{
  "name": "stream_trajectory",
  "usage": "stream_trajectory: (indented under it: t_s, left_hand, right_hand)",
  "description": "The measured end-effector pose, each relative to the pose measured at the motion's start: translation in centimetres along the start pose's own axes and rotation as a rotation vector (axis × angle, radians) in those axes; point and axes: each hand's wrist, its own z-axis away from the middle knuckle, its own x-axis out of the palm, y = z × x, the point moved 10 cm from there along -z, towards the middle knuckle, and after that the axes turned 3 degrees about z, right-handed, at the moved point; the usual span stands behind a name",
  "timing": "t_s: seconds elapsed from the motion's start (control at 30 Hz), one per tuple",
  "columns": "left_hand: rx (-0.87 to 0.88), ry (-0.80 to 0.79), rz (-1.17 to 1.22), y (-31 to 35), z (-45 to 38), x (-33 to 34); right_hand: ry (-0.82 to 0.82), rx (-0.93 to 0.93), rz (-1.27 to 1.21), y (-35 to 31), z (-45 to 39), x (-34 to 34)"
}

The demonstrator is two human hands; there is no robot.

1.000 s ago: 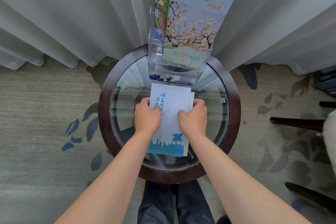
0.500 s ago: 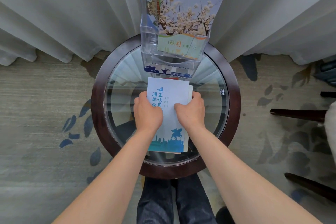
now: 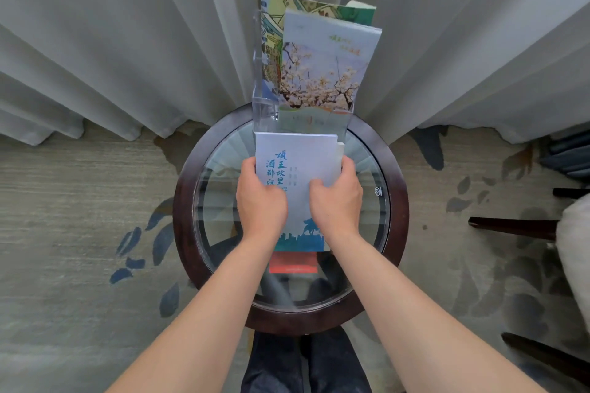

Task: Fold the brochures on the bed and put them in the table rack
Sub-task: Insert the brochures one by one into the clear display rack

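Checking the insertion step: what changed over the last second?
Both hands, left hand and right hand, lifted the folded brochure off the glass table and forward, so its top edge now overlaps the front of the clear rack. Grip unchanged, one hand per side. The blossom brochure and the one behind it stayed in the rack.

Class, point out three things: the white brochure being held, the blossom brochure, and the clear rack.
white brochure (image 3: 303,156), head view, upper cover
blossom brochure (image 3: 322,73), head view, flower picture
clear rack (image 3: 260,112), head view, left wall
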Motion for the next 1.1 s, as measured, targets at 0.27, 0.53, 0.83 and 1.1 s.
stream_trajectory:
  t_s: [0.27, 0.53, 0.83, 1.1]
  left_hand:
    - [0.267, 0.049, 0.154, 11.0, -1.7, -1.6]
    - [0.416, 0.056, 0.201, 16.8, -2.6, -2.0]
    - [0.484, 0.003, 0.173, 18.5, -3.9, -0.8]
    - [0.443, 0.011, 0.121, 14.6, -5.7, 0.9]
  right_hand:
    - [0.118, -0.211, -0.181, -10.1, -1.7, -4.7]
    - [0.181, -0.288, -0.249, -14.1, -3.1, -7.0]
    - [0.230, -0.275, -0.288, -14.3, -4.5, -7.2]
    - [0.226, -0.255, -0.162, -11.3, -5.7, -4.8]
